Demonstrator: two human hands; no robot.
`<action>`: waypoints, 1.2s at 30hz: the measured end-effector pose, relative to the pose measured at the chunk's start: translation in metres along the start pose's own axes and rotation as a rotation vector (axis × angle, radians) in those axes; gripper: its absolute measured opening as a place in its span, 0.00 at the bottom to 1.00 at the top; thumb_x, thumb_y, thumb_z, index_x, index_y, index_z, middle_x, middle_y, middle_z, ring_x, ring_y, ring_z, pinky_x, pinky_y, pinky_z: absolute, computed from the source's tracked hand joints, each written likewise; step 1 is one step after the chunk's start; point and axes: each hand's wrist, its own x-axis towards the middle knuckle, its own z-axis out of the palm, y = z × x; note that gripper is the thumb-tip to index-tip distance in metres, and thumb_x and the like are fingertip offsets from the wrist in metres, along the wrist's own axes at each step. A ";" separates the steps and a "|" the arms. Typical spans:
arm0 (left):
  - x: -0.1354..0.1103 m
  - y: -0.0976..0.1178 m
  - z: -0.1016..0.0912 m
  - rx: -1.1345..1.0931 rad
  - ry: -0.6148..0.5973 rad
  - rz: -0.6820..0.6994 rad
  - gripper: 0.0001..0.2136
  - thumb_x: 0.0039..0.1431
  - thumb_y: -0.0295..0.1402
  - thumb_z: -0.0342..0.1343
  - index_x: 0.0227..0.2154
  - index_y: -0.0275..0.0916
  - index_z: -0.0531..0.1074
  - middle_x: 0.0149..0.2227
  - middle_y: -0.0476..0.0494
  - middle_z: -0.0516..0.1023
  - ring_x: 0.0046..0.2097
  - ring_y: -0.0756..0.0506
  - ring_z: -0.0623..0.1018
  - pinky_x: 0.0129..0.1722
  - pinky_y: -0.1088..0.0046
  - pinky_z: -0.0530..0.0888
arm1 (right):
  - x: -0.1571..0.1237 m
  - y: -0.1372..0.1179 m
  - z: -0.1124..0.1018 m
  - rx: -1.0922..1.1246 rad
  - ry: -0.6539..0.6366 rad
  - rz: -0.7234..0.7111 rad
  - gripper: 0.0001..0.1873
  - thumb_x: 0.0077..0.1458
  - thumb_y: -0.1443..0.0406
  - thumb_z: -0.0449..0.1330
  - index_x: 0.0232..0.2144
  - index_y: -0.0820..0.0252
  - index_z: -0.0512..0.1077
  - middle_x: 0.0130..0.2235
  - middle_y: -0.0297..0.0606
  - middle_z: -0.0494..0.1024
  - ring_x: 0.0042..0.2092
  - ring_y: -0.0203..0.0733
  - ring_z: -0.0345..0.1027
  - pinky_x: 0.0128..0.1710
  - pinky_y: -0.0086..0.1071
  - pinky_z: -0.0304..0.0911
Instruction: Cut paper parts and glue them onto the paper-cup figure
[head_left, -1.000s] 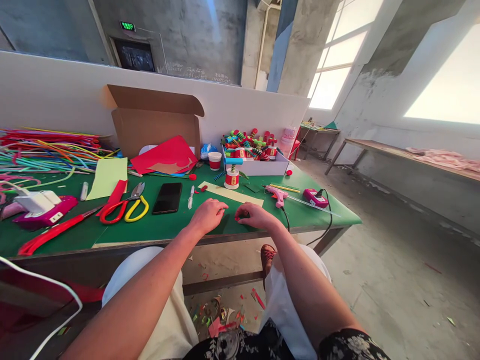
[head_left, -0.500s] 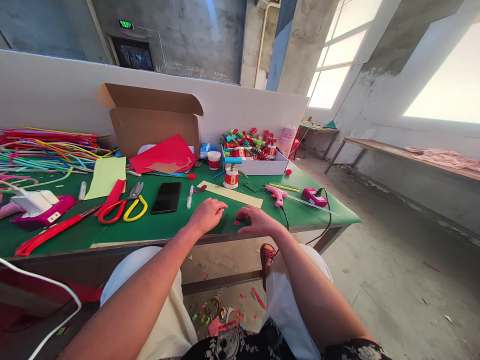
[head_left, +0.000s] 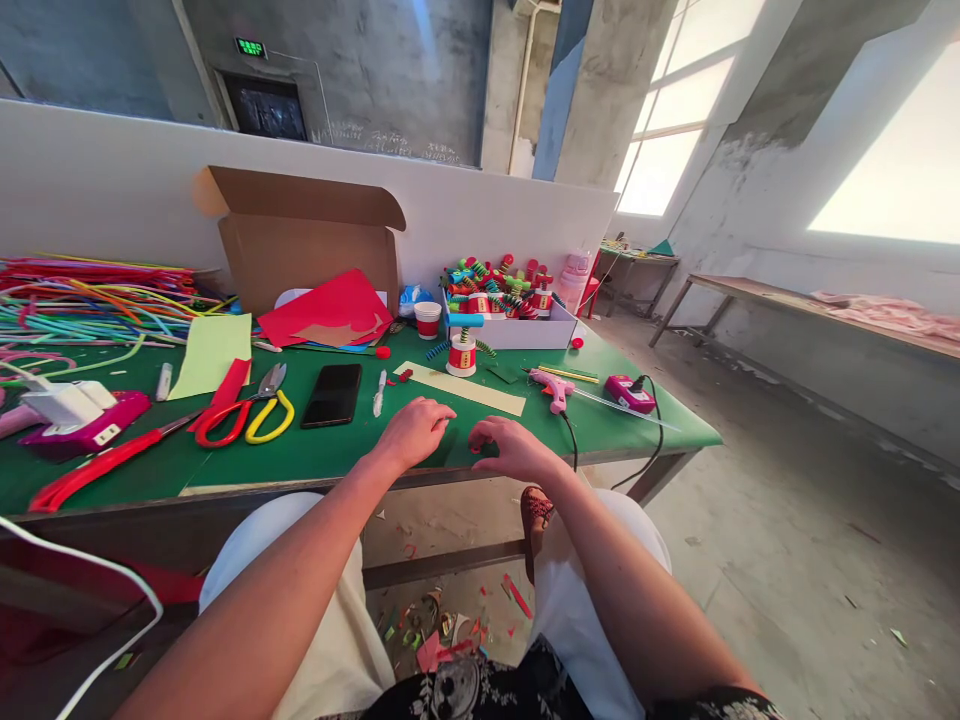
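My left hand [head_left: 414, 430] is at the table's front edge with its fingers curled and pressed together. Whatever those fingers hold, if anything, is too small to make out. A short gap to the right, my right hand [head_left: 510, 443] arches over the green tabletop, thumb and fingers apart. A small red piece [head_left: 475, 449] shows between them, mostly covered. Beyond both hands lies a pale paper strip [head_left: 465, 388]. Behind the strip stands a figure made from a red and white paper cup [head_left: 461, 356], with a blue tube on top and coiled arms.
Left are a black phone [head_left: 331, 395], scissors [head_left: 274, 405], red-handled pliers [head_left: 105, 465] and many pipe cleaners [head_left: 97, 300]. To the right, a pink glue gun [head_left: 555, 388] trails a cord near a purple power socket [head_left: 630, 394]. A white box [head_left: 517, 336] of similar figures stands behind.
My right hand has shifted slightly left, its fingers now covering more of the small red piece. My left hand stays nearly still.
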 end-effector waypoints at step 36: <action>0.001 -0.002 -0.005 -0.313 0.037 -0.073 0.11 0.55 0.31 0.52 0.36 0.41 0.80 0.35 0.43 0.81 0.40 0.43 0.77 0.38 0.68 0.74 | -0.006 -0.004 -0.003 0.010 0.141 0.126 0.05 0.53 0.71 0.62 0.28 0.61 0.77 0.30 0.37 0.77 0.32 0.38 0.68 0.34 0.30 0.59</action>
